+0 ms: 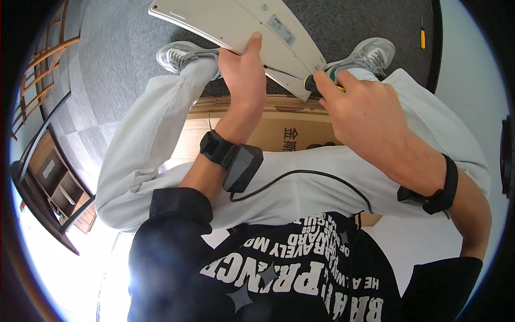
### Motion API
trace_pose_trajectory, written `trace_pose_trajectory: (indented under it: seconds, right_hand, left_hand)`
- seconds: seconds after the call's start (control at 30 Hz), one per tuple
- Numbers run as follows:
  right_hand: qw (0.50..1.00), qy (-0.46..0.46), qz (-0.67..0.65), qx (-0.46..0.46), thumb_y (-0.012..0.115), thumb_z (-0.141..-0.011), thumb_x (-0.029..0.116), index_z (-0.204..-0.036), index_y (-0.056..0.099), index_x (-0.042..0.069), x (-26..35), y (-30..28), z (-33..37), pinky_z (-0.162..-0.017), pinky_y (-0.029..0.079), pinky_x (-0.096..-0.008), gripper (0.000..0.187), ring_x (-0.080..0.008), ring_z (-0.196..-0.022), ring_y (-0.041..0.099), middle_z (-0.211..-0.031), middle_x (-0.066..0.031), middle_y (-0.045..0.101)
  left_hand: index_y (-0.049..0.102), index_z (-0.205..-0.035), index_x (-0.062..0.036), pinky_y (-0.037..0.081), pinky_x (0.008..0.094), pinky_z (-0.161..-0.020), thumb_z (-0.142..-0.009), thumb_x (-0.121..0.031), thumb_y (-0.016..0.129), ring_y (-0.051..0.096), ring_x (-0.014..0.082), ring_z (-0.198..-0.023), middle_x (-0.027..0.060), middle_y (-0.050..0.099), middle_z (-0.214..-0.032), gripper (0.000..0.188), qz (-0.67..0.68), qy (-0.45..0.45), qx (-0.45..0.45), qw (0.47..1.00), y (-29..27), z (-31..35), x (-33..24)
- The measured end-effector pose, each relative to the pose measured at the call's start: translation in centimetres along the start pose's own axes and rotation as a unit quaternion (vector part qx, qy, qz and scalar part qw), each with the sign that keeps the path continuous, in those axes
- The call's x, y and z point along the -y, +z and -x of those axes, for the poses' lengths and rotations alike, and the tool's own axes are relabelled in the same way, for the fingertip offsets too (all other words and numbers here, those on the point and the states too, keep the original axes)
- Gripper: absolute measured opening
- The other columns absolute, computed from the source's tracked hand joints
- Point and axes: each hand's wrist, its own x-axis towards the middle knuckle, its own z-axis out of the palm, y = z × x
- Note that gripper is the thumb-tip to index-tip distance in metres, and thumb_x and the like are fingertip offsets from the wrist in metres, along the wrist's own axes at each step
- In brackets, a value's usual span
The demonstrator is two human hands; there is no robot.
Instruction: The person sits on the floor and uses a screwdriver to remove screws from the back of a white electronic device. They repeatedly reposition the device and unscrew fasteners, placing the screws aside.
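Note:
A long cream-white keyboard (244,24), underside up with a silver label on it, hangs tilted over the floor between my shoes. My left hand (244,70) grips its near edge, the thumb flat on the underside and the fingers hidden beneath. In my right hand (362,99) is a screwdriver (284,73) with a black and yellow handle. Its thin shaft points left across the keyboard's near part, and the tip lies close to my left hand. Whether the tip touches a screw, I cannot tell.
A cardboard box (257,131) lies under my legs. On the dark grey carpet (386,21) at the far right rests a second screwdriver (422,37) with a yellow handle. A black cable (306,172) runs across my lap from the wrist device (244,166). Wooden furniture (59,182) stands at left.

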Motion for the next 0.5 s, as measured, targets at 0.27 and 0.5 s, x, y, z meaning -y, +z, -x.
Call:
trace_pose_trajectory:
  seconds: [0.27, 0.5]
  right_hand:
    - [0.97, 0.106, -0.216, 0.025, 0.072, -0.087, 0.016, -0.098, 0.067, -0.002, 0.28, 0.01, -0.34, -0.061, 0.052, -0.0474, 0.022, -0.0418, -0.068, 0.066, -0.073, -0.0235, 0.067]
    - [0.944, 0.175, -0.271, 0.066, 0.071, -0.088, 0.016, -0.103, 0.061, -0.002, -0.02, -0.85, -0.52, -0.066, 0.051, -0.0469, 0.026, -0.0438, -0.074, 0.065, -0.08, -0.0242, 0.067]
  left_hand:
    - [0.059, -0.12, 0.0036, 0.055, 0.0313, -0.085, -0.096, -0.005, 0.066, 0.065, 0.0186, -0.102, 0.0095, 0.066, -0.116, 0.026, 0.017, -0.012, 0.003, 1.0, -0.28, -0.13, 0.35]
    - [0.059, -0.121, -0.0002, 0.053, 0.0291, -0.077, -0.096, -0.009, 0.067, 0.064, 0.016, -0.1, 0.0078, 0.065, -0.115, 0.027, 0.008, -0.008, 0.042, 0.999, -0.28, -0.28, -0.12]
